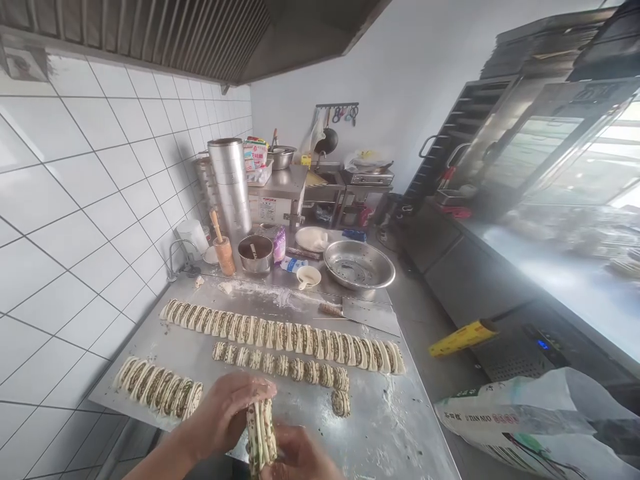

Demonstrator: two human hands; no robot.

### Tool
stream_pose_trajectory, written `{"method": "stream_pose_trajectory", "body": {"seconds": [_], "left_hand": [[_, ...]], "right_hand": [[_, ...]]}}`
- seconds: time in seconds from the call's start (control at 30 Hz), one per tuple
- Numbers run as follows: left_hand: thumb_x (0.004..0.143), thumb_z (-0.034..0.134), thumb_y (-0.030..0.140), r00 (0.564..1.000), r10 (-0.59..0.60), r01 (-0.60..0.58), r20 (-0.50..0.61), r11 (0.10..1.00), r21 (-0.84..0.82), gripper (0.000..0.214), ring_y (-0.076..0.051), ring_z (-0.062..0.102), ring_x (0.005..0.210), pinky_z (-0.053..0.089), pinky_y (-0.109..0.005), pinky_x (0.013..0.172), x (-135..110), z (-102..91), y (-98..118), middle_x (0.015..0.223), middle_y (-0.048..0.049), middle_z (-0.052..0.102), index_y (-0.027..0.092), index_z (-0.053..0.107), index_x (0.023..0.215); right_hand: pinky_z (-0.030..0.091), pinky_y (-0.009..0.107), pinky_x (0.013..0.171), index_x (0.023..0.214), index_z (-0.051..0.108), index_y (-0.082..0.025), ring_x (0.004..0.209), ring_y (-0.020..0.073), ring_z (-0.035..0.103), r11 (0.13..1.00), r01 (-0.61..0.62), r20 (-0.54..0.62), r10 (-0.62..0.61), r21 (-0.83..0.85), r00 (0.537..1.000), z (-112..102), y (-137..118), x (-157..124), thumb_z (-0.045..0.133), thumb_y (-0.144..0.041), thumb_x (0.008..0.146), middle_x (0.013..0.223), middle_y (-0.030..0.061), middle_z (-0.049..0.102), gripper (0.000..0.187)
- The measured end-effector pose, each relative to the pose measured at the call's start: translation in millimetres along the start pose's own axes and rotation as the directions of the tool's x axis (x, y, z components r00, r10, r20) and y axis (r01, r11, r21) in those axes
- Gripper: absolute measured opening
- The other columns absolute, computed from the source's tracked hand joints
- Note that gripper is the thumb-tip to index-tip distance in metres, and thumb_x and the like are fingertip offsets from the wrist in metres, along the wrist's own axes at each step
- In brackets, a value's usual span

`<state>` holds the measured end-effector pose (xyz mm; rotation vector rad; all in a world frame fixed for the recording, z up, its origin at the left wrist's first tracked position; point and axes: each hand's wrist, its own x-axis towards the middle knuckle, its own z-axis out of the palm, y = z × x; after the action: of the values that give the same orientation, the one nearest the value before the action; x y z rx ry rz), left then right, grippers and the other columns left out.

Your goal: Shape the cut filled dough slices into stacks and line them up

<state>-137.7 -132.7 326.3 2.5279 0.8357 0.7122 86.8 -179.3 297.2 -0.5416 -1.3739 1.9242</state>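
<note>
- Left hand (227, 413) and right hand (295, 457) both close on a folded strip of green-flecked dough (261, 437); left hand grips its upper end, right hand its lower part, with the strip upright between them
- Steel desk (395, 433) lies directly beyond and under both hands, dusted with flour
- Short row of cut dough pieces (165, 393) sits just beyond and left of the left hand, filling side up
- Single coiled dough piece (341, 403) sits ahead and right of the right hand, near the end of a row of small coiled pieces (280, 363)
- Long row of folded dough pieces (280, 335) runs across the desk beyond that
- Steel dough cutter (367, 315) lies past the long row, ahead and right of the hands
- Large steel bowl (358, 265) and small pot (255, 253) stand farther ahead, near the desk's far end
- Wooden cup with a rolling pin (223, 247) stands ahead and left of the hands
- Tall stack of steel steamer rings (229, 187) stands beyond it, against the tiled wall (100, 200)
- Flour sack (530, 427) lies right of the hands, off the desk
</note>
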Motion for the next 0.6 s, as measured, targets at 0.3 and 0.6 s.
{"method": "stream_pose_trajectory", "body": {"seconds": [0.3, 0.6], "left_hand": [[0.083, 0.075, 0.051, 0.777, -0.512, 0.599, 0.366, 0.424, -0.679, 0.033, -0.017, 0.059, 0.070, 0.044, -0.028, 0.061, 5.2, 48.7, 60.1, 0.071, -0.0020, 0.066, 0.019, 0.075, 0.090], [0.079, 0.063, 0.075, 0.488, -0.713, 0.653, 0.503, -0.085, -0.753, 0.059, -0.029, 0.068, 0.084, 0.056, -0.045, 0.079, 1.4, 38.1, 65.2, 0.087, -0.0119, 0.070, 0.020, 0.072, 0.099]], "right_hand": [[0.034, 0.055, 0.124, 0.102, 0.080, -0.035, 0.155, 0.0393, 0.030, 0.946, 0.231, -0.366, -0.302, -0.226, 0.880, -10.1, 71.6, -5.2, 0.071, -0.061, 0.086, 0.167, -0.0002, 0.036, 0.032], [0.020, 0.053, 0.129, 0.099, 0.082, -0.030, 0.159, 0.0383, 0.017, 0.894, 0.199, -0.237, -0.312, -0.402, 0.920, -16.6, 49.4, -33.7, 0.043, -0.072, 0.096, 0.170, 0.0000, 0.030, 0.057]]}}
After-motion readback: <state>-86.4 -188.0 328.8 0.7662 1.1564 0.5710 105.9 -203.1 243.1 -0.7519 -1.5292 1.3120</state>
